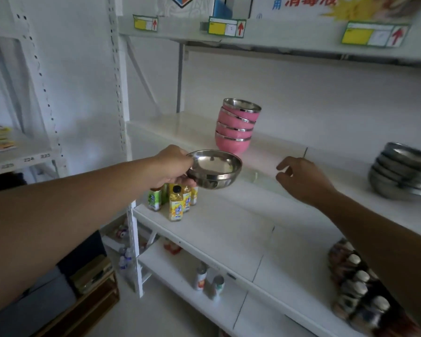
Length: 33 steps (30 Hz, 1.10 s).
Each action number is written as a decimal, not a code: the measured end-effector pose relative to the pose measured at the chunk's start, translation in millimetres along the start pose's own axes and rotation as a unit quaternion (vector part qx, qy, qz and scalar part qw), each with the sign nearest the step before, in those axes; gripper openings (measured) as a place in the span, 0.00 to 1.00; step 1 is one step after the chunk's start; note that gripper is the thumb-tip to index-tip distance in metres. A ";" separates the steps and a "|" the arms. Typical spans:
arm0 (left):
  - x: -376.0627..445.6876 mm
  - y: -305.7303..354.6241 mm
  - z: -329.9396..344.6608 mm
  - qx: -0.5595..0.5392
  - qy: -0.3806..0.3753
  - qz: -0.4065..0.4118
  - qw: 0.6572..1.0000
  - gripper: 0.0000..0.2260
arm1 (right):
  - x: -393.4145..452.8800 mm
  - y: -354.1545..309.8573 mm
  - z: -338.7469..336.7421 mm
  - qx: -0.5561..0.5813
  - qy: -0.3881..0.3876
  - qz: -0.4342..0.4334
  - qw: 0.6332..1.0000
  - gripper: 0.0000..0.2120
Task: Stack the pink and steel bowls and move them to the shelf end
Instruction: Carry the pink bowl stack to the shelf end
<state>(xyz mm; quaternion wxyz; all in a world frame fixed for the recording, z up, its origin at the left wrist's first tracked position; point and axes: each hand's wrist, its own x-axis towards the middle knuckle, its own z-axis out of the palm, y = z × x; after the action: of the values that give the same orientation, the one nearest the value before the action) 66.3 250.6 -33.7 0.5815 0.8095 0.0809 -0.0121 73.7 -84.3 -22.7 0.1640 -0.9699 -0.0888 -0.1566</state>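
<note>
Head view: shelving seen from above and to the left; everything below is listed from left to right.
Side rack [22, 152]: a separate unit at far left with flat coloured packs on it, no part of the task.
Left hand [173, 166]: closed on the near-left rim of a steel bowl, thumb over the lip and fingers under it.
Steel bowl [214, 169]: single, upright, held in the air in front of the shelf edge and above the bottles [175, 203] on the shelf below; it touches nothing but the hand.
Pink stack [237, 126]: four pink bowls nested, leaning a little, standing toward the left end of the shelf [170, 127], just behind the held bowl.
Right hand [301, 177]: empty, fingers loosely curled and partly open, hovering over the shelf between the pink stack and the steel stack.
Steel stack [404, 171]: several steel bowls nested at the right, well apart from the pink ones.
Done, as I judge it: pink bowls stacked and apparently moved to the end.
Left, as I judge it: set the held bowl down near the pink stack, then bring over the steel stack, likely bowl by bowl.
</note>
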 end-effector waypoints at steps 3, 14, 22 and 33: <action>-5.1 10.6 36.3 -0.006 -0.026 0.015 1.000 0.10 | -25.9 13.8 -18.1 -0.019 -0.003 0.018 1.000 0.14; -27.5 118.6 195.2 0.038 -0.099 0.097 0.990 0.13 | -115.1 166.0 -124.7 -0.076 0.042 0.093 0.992 0.13; -37.8 239.3 307.2 0.030 -0.059 0.158 0.985 0.11 | -159.1 271.2 -162.9 -0.084 0.037 0.111 0.990 0.16; -20.8 301.1 408.9 0.096 -0.032 0.181 0.978 0.10 | -163.2 330.3 -172.2 -0.038 0.067 0.107 0.991 0.15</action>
<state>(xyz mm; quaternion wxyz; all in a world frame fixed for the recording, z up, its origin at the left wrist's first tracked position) 119.9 -231.0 119.3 0.4958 0.8620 -0.0876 0.0597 -52.3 -470.9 -18.3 0.1482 -0.9668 0.0323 -0.2057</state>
